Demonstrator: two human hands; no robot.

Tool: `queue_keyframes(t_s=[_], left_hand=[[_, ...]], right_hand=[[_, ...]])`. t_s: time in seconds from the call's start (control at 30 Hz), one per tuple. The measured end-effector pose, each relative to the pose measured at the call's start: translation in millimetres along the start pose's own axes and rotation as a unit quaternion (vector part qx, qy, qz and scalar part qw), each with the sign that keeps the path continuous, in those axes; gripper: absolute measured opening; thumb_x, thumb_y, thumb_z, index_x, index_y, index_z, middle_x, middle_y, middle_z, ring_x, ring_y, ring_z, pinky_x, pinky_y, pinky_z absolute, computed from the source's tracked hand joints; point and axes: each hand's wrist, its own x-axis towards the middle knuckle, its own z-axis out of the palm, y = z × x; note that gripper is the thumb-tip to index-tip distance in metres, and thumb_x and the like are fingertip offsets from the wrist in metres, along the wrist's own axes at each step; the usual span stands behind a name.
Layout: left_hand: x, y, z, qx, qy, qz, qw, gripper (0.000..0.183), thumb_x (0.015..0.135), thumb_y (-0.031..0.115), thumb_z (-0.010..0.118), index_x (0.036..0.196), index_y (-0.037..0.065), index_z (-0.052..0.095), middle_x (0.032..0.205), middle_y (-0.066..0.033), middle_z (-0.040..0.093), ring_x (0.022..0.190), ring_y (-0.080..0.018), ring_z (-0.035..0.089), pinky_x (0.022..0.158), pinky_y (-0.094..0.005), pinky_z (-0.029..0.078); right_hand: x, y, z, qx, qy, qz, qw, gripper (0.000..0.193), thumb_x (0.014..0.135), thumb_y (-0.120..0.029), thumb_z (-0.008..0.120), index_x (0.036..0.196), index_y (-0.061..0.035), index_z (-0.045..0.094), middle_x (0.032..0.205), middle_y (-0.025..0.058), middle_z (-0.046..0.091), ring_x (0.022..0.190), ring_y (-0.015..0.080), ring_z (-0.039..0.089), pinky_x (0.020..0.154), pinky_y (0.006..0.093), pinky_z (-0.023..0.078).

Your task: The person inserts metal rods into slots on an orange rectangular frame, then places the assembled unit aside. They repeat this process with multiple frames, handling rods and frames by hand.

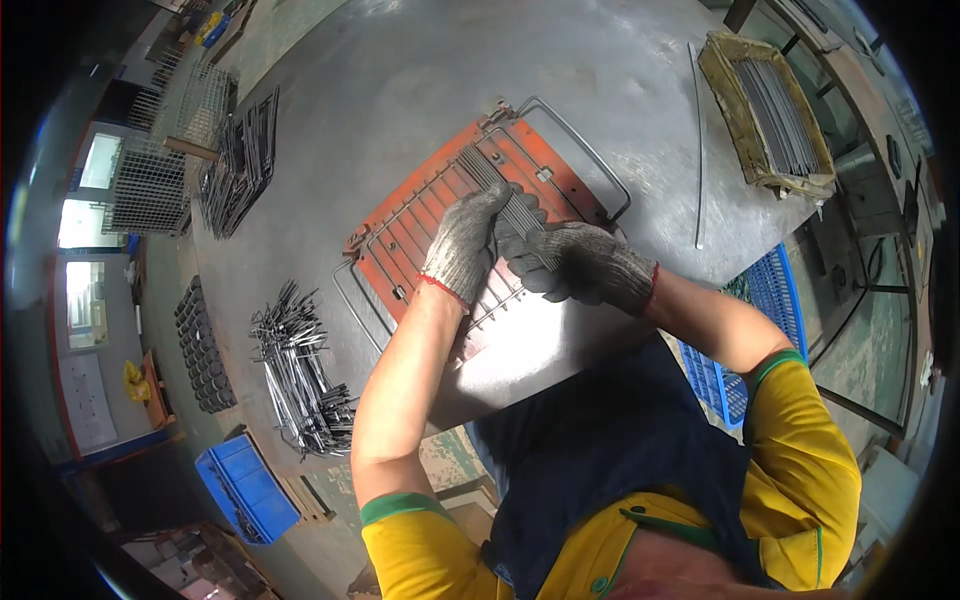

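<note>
A bundle of thin grey metal rods (482, 168) slants across the middle of an orange jig plate (548, 172). My left hand (468, 238), in a grey knit glove with a red cuff edge, is closed around the bundle. Lower down, my right hand (598, 264), gloved alike, also grips it; its fingers and the left ones hide part of the rods. Beneath, several single rods (418, 215) lie spaced side by side across the jig. A bent wire handle (585, 145) sticks out at the jig's far right corner, and another wire loop (350, 300) at its left.
The metal table (360, 75) carries a yellowish box (722, 85) of rods at far right, with one long strip (698, 150) beside it. Bent wire frames (245, 165) and a wire pile (295, 370) lie left. Blue crates (225, 470) stand below the table on both sides.
</note>
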Motion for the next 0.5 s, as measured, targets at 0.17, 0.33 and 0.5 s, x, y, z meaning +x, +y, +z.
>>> queue_keyframes(t_s=[0.17,0.33,0.5], left_hand=[[1.4,15.4,0.3,0.192,0.064,-0.009,0.979,0.033,0.099,0.024,0.064,0.114,-0.006,0.065,0.095,-0.0136,0.071,0.083,-0.0209,0.072,0.073,-0.0293,0.06],[0.1,27.3,8.4,0.371,0.11,0.001,0.922,0.046,0.094,0.038,0.071,0.107,-0.006,0.067,0.081,-0.0082,0.069,0.069,-0.016,0.067,0.062,-0.0279,0.052],[9.3,28.6,-7.9,0.444,0.115,-0.008,0.888,0.043,0.094,0.04,0.071,0.1,-0.003,0.069,0.078,-0.0085,0.069,0.067,-0.0187,0.067,0.063,-0.033,0.053]], right_hand=[[0.7,-1.4,0.0,0.096,0.009,0.058,0.994,0.037,0.102,-0.022,0.048,0.128,0.0031,0.055,0.102,0.0105,0.064,0.078,0.016,0.062,0.059,0.0274,0.048],[2.8,-2.0,-2.5,0.089,0.017,0.084,0.992,0.036,0.101,-0.021,0.051,0.128,0.0009,0.056,0.101,0.0101,0.066,0.08,0.0186,0.064,0.064,0.0299,0.051],[7.5,-3.0,-3.6,0.085,0.013,0.093,0.992,0.035,0.099,-0.021,0.055,0.128,-0.0013,0.058,0.1,0.0097,0.068,0.081,0.0212,0.067,0.068,0.0324,0.053]])
